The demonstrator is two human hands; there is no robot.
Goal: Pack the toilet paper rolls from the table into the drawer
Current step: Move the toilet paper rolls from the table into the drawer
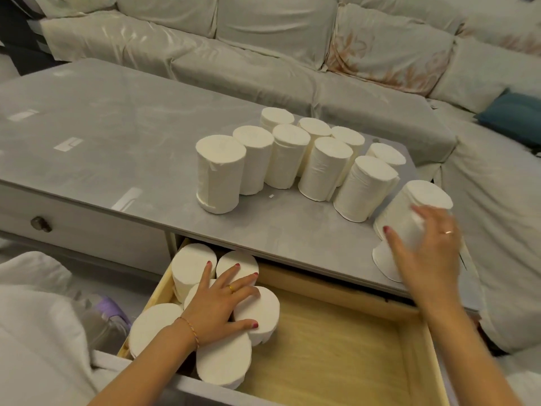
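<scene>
Several white toilet paper rolls (288, 155) stand upright in a cluster on the grey table (117, 136). Below its front edge the wooden drawer (336, 347) is pulled open, with several rolls (193, 265) standing in its left part. My left hand (219, 303) lies flat, fingers spread, on top of those rolls in the drawer. My right hand (424, 250) wraps around a tilted roll (415, 209) at the table's right front corner; another roll (383, 259) stands partly hidden behind that hand.
A sofa with pale covers (263, 54) runs behind and to the right of the table, with a blue cushion (512, 112) on it. A shut drawer with a round knob (41, 224) is on the left. White fabric (38, 332) lies at the lower left.
</scene>
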